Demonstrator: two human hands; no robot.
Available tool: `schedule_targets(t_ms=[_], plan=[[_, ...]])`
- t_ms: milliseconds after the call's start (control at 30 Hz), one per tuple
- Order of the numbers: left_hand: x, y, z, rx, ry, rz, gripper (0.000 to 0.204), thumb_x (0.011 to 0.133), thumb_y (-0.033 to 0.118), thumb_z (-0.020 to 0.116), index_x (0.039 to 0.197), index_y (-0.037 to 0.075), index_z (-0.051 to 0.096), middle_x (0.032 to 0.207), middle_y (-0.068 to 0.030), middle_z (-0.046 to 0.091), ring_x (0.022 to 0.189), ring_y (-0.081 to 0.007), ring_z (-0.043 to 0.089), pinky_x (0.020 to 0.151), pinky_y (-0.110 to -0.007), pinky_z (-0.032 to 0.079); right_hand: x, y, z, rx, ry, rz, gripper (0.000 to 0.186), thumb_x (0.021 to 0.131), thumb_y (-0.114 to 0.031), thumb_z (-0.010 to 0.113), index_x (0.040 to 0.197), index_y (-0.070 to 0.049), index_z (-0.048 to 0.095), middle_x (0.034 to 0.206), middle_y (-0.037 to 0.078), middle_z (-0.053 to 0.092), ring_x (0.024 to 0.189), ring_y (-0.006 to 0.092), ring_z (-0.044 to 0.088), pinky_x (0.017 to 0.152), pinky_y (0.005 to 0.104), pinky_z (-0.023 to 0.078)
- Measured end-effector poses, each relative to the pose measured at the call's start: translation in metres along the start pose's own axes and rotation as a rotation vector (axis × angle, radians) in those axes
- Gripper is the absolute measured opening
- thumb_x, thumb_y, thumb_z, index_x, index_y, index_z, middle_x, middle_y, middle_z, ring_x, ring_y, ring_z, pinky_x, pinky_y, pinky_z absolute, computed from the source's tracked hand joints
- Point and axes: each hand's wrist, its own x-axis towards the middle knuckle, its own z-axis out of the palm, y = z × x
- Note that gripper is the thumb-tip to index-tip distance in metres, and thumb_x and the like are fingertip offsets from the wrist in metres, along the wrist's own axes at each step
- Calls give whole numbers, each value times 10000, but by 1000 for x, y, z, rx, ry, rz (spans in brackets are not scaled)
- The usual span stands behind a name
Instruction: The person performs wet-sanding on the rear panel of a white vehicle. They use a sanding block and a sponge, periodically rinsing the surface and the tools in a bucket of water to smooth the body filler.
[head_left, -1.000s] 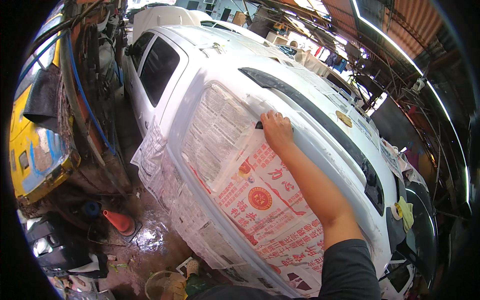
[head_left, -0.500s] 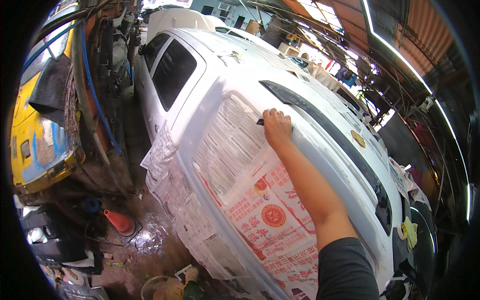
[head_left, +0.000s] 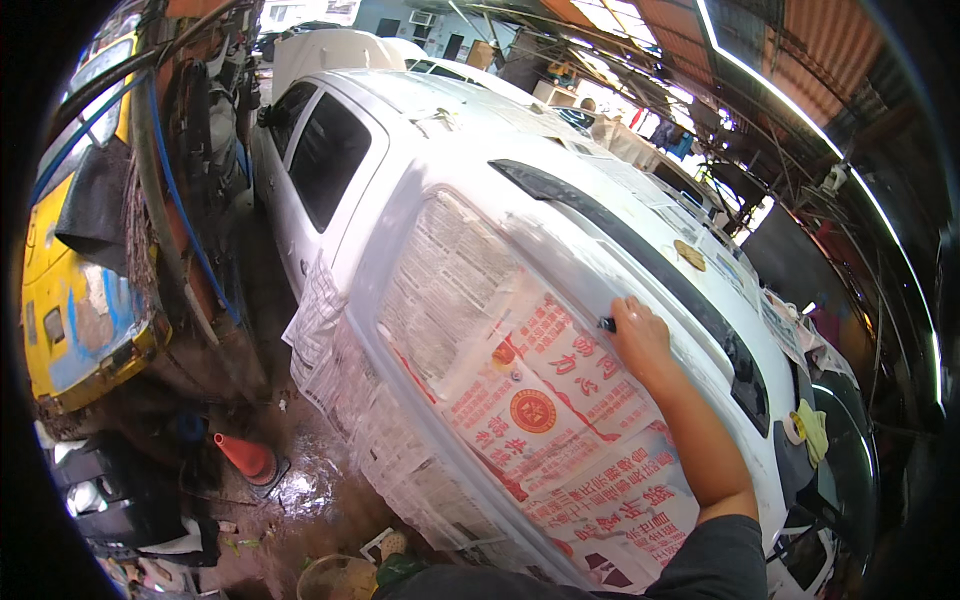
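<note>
A: What's over on the far left?

B: A yellow vehicle body (head_left: 75,320) patched with blue, and a blue hose (head_left: 180,200) hanging just right of it. Below, a black plastic part (head_left: 105,500) lies on the ground, with an orange cone (head_left: 243,458) near it on the wet floor (head_left: 330,505).

A: And in the middle?

B: A white car (head_left: 560,240). Newspaper (head_left: 450,275) covers one end of its side window area; a sheet with red print (head_left: 560,465) covers the rest.

A: Where's the black block (head_left: 607,324)?

B: At the pale strip along that sheet's upper edge, poking out left of the right hand (head_left: 641,335).

A: How are the fingers?

B: On the right, curled close together over the block, gripping it. The left hand's I can't tell.

A: Further right?

B: A long dark pane (head_left: 650,268), a yellowish-brown pad (head_left: 689,254) beyond it on the car, then a yellow-green cloth (head_left: 812,432) near the car's end.
</note>
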Motion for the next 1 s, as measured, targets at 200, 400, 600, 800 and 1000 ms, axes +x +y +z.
schedule_targets(t_ms=[200,400,600,800,1000], plan=[[21,65,23,-6,-334,149,523,1016,396,443,1255,-24,644,1198,-231,681,1131,-349,620,1009,-464,456,-101,56,-34,-30,-92,125,355,793,-239,812,1006,-70,583,1055,125,634,980,341,670,795,472,546],[61,82,66,286,-259,602,542,1004,414,443,1217,-35,659,1192,-246,684,1146,-371,621,1009,-466,451,-151,98,-48,57,-4,5,334,772,-244,827,933,-75,588,970,115,628,936,323,662,777,453,528],[71,53,54,383,-279,245,576,978,454,458,1173,-38,685,1240,-288,660,1177,-413,625,1002,-466,468,-87,74,-24,96,80,-207,239,780,-157,771,910,-77,587,932,116,636,894,321,671,737,459,533],[19,18,36,337,-45,210,448,999,335,450,1193,34,719,1232,-264,676,1120,-405,659,983,-489,493,19,15,15,66,109,-262,141,843,-121,683,966,-69,636,1014,127,682,930,320,702,750,468,561],[-18,-4,25,174,55,66,434,997,318,451,1193,38,719,1233,-260,677,1123,-401,659,984,-490,493,127,-41,35,83,97,-305,119,864,-150,678,944,-63,668,1037,150,695,935,327,718,749,491,576]])
